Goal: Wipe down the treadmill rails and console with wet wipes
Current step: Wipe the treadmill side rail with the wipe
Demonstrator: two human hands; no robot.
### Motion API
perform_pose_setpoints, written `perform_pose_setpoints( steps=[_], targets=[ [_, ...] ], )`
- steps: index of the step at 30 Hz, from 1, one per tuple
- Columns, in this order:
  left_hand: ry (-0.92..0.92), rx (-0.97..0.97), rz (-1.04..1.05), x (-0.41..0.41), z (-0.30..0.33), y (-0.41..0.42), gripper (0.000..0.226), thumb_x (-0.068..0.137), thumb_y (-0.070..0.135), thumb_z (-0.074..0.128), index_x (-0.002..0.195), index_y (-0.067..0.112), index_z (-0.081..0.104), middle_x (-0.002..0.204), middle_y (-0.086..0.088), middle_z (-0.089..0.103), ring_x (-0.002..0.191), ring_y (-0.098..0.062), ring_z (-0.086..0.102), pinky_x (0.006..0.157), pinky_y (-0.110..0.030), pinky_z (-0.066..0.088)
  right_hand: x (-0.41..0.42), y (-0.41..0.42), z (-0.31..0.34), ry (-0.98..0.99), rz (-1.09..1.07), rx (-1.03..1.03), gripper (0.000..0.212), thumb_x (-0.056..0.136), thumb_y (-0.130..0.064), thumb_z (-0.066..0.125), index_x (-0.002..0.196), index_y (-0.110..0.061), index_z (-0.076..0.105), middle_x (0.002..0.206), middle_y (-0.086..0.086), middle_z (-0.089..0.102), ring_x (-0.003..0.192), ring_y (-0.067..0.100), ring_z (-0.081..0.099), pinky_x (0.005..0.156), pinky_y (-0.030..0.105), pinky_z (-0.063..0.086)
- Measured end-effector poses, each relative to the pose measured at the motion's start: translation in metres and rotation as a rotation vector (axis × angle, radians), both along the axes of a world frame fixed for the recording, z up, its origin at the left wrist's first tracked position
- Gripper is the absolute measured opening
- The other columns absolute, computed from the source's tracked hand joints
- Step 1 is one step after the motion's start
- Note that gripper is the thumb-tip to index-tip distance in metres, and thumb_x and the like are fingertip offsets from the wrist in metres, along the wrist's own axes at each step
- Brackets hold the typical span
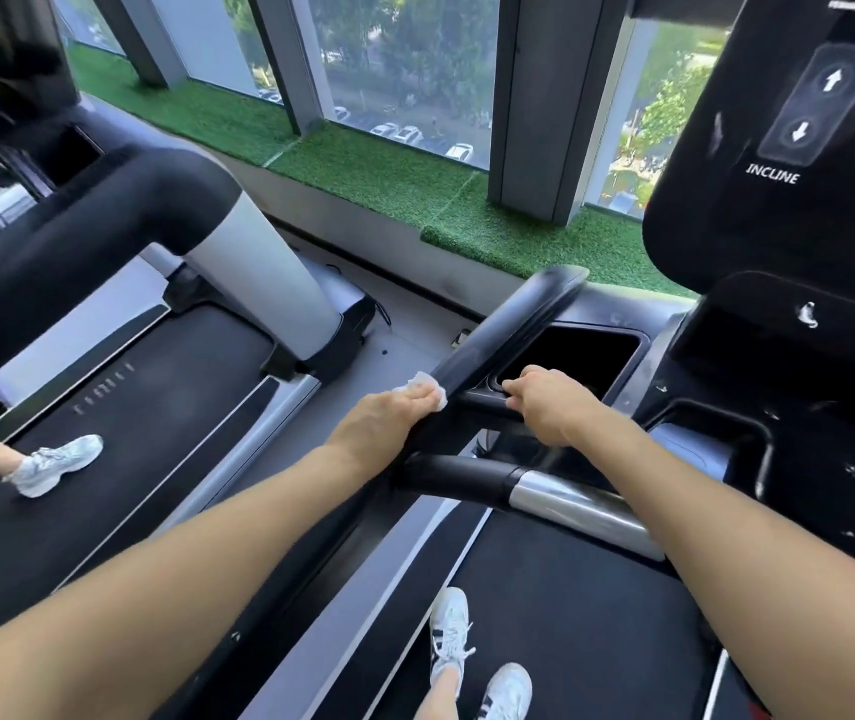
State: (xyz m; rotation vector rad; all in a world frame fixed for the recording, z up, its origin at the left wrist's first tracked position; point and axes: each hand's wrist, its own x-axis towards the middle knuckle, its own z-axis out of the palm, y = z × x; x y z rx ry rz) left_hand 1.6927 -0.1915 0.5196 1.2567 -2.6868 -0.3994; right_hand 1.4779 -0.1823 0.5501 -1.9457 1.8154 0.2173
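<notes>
A: Where's the wet wipe (422, 389)?
B: Bunched under the left hand (381, 418), which curls round the black side rail (508, 330) and presses the wipe onto it.
A: And the right hand (544, 402)?
B: Just beside it, fingers curled over a short black crossbar (482, 402), holding no wipe.
A: Beyond them?
B: The console (789, 148), up and right of the right hand, shows 2 incline arrows. 2 white shoes (472, 662) stand on the belt (581, 615) below.
</notes>
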Motion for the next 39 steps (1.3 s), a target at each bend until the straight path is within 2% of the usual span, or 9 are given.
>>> perform_pose_setpoints(
  steps=[4, 10, 13, 21, 25, 29, 31, 34, 39],
  targets=[
    [-0.045, 0.005, 0.076, -0.015, -0.001, -0.009, 0.038, 0.089, -0.007, 0.041, 0.118, 0.015, 0.053, 0.127, -0.001, 0.05, 0.087, -0.034, 0.063, 0.078, -0.045, 0.052, 0.0, -0.001, -0.001, 0.015, 0.003, 0.008, 0.032, 0.102, -0.025, 0.038, 0.128, -0.014, 0.053, 0.126, 0.009, 0.047, 0.114, 0.03, 0.046, 0.096, 0.038, 0.041],
    [0.009, -0.191, -0.067, 0.028, -0.001, 0.036, 0.036, 0.078, 0.002, 0.043, 0.109, 0.018, 0.055, 0.105, 0.0, 0.067, 0.062, -0.017, 0.066, 0.044, -0.028, 0.053, 0.0, -0.002, 0.0, 0.053, 0.025, 0.031, 0.034, 0.101, -0.02, 0.042, 0.133, -0.014, 0.051, 0.126, 0.01, 0.046, 0.115, 0.031, 0.048, 0.097, 0.036, 0.042],
    [-0.068, -0.275, -0.06, 0.02, -0.006, 0.023, 0.056, 0.066, 0.002, 0.077, 0.109, 0.022, 0.046, 0.105, 0.002, 0.068, 0.073, -0.012, 0.068, 0.055, -0.023, 0.056, 0.001, -0.002, 0.001, 0.037, 0.01, 0.024, 0.034, 0.102, -0.022, 0.04, 0.132, -0.013, 0.053, 0.125, 0.01, 0.047, 0.114, 0.031, 0.049, 0.096, 0.037, 0.043],
    [0.063, -0.233, -0.046, 0.017, -0.007, 0.032, 0.066, 0.056, -0.013, 0.069, 0.107, 0.022, 0.047, 0.103, 0.002, 0.069, 0.069, -0.013, 0.068, 0.046, -0.027, 0.054, 0.0, -0.004, 0.001, -0.03, -0.06, 0.034, 0.034, 0.101, -0.025, 0.044, 0.132, -0.015, 0.054, 0.122, 0.008, 0.055, 0.112, 0.028, 0.054, 0.095, 0.034, 0.044],
    [0.086, -0.17, -0.03, 0.028, 0.008, 0.047, 0.063, 0.06, -0.016, 0.039, 0.109, 0.017, 0.062, 0.113, 0.017, 0.049, 0.073, -0.015, 0.063, 0.061, -0.023, 0.05, 0.0, -0.002, 0.003, -0.014, -0.046, 0.023, 0.034, 0.101, -0.025, 0.042, 0.131, -0.014, 0.054, 0.122, 0.009, 0.055, 0.112, 0.029, 0.053, 0.094, 0.035, 0.044],
    [-0.097, 0.164, 0.141, 0.025, 0.025, 0.037, 0.064, 0.08, -0.013, 0.037, 0.121, 0.029, 0.064, 0.126, 0.018, 0.059, 0.109, -0.017, 0.059, 0.09, -0.016, 0.038, 0.002, 0.002, 0.008, -0.004, -0.036, 0.011, 0.033, 0.101, -0.023, 0.042, 0.129, -0.013, 0.056, 0.125, 0.01, 0.058, 0.113, 0.03, 0.055, 0.094, 0.034, 0.045],
    [0.022, 0.251, 0.309, 0.023, 0.031, 0.03, 0.049, 0.088, -0.003, 0.044, 0.115, 0.029, 0.069, 0.121, 0.01, 0.065, 0.112, -0.013, 0.058, 0.098, -0.021, 0.041, 0.002, 0.003, 0.01, -0.006, -0.027, -0.002, 0.03, 0.099, -0.021, 0.045, 0.124, -0.014, 0.06, 0.124, 0.01, 0.06, 0.111, 0.03, 0.056, 0.094, 0.035, 0.047],
    [0.38, 0.373, 0.661, 0.011, 0.036, 0.018, 0.022, 0.088, 0.013, 0.063, 0.105, 0.02, 0.074, 0.099, 0.004, 0.072, 0.091, -0.011, 0.065, 0.079, -0.016, 0.048, 0.007, 0.002, 0.015, -0.143, -0.062, -0.106, 0.024, 0.094, -0.016, 0.05, 0.113, -0.014, 0.066, 0.116, 0.009, 0.065, 0.105, 0.029, 0.059, 0.092, 0.036, 0.047],
    [1.045, 0.913, 0.81, -0.044, 0.043, -0.008, 0.04, 0.08, -0.022, 0.044, 0.11, -0.003, 0.063, 0.095, -0.013, 0.066, 0.076, -0.02, 0.062, 0.064, -0.025, 0.054, 0.029, -0.003, 0.028, -0.561, -0.263, -0.288, 0.018, 0.091, -0.015, 0.058, 0.108, -0.011, 0.064, 0.107, 0.007, 0.066, 0.096, 0.021, 0.06, 0.085, 0.025, 0.043]
  ],
)
